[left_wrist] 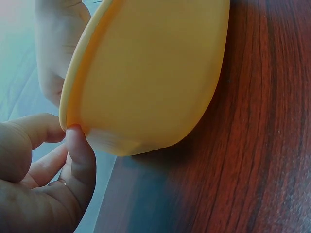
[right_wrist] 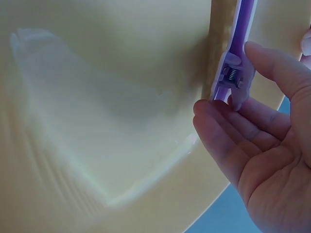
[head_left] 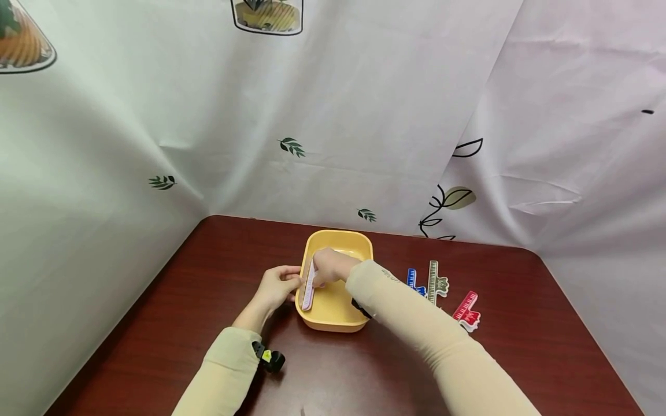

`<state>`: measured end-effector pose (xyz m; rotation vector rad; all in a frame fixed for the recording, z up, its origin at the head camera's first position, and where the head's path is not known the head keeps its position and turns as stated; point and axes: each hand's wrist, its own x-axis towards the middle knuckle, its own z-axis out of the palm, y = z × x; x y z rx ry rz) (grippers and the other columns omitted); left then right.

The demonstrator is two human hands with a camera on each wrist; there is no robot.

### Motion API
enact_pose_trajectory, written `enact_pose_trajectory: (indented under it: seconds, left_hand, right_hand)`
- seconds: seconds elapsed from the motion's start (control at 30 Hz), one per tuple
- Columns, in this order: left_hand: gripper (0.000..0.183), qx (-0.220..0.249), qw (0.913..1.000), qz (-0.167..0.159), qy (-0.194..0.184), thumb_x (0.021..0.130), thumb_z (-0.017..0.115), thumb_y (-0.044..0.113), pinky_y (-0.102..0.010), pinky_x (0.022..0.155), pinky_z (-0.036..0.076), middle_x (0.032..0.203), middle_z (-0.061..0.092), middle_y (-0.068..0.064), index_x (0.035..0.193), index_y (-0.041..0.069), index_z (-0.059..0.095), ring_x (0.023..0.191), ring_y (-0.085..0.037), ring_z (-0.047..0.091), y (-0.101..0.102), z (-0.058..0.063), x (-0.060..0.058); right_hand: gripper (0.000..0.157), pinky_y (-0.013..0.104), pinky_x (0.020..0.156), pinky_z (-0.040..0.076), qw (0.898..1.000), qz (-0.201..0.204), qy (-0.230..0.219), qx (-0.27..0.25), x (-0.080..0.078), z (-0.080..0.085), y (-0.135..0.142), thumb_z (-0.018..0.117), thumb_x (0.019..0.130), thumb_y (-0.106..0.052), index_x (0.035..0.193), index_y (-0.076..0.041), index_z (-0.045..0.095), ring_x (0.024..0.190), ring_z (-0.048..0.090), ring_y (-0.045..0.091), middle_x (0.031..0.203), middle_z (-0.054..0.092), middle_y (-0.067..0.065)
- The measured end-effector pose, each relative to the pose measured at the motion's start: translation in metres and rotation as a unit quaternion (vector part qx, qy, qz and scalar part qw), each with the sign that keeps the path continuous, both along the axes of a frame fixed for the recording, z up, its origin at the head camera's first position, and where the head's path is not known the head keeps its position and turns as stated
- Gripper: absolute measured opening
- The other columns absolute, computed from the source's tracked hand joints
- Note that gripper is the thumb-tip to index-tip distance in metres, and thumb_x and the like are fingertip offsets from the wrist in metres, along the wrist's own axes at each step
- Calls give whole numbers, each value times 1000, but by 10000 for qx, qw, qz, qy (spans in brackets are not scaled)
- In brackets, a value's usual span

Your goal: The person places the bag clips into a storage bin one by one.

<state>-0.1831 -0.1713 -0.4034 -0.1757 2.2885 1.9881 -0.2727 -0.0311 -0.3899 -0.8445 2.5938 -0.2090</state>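
Observation:
A yellow plastic tub (head_left: 335, 325) stands on the table. At its left side my left hand (head_left: 274, 288) pinches the rim; in the left wrist view the thumb and a finger of that hand (left_wrist: 43, 184) meet at the tub's edge. My right hand (head_left: 331, 267) reaches inside the tub and holds a light purple ruler-shaped clip (head_left: 308, 296) along the left wall. The right wrist view shows the clip's metal spring side (right_wrist: 231, 75), with the thumb on one face and fingertips of the right hand (right_wrist: 267, 160) near its lower end.
Right of the tub lie a blue clip (head_left: 412, 278), an olive clip (head_left: 432, 280) and a red clip (head_left: 467, 309), partly behind the right sleeve (head_left: 416, 329). A printed white cloth (head_left: 333, 144) hangs behind the dark red table (head_left: 525, 323).

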Motion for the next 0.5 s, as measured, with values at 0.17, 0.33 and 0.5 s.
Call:
enact_pose_trajectory:
  seconds: [0.17, 0.33, 0.5]
  left_hand:
    - [40, 32, 10000, -5, -1, 83, 57, -4, -21, 50, 49, 101, 61, -28, 122, -14, 53, 63, -8, 57, 0, -3, -2]
    - [40, 94, 10000, 30, 8, 83, 58, -4, -21, 48, 49, 99, 62, -25, 122, -13, 54, 62, -9, 57, -4, -18, -11]
    - [41, 52, 9999, 128, -2, 83, 60, -2, -21, 48, 49, 98, 63, -19, 123, -10, 55, 63, -8, 57, -6, -31, -18]
  right_hand:
    - [19, 18, 48, 35, 10000, -10, -16, 24, 0, 0, -1, 74, 80, -23, 70, -12, 62, 54, 44, 7, 60, 53, -6]
    - [18, 17, 49, 37, 10000, -53, -26, 59, 1, -1, -1, 74, 80, -24, 77, -10, 64, 56, 46, 6, 63, 54, -6]
    - [17, 16, 51, 38, 9999, -86, -15, 148, 2, 0, -3, 76, 78, -23, 78, -11, 64, 57, 47, 6, 64, 57, -6]
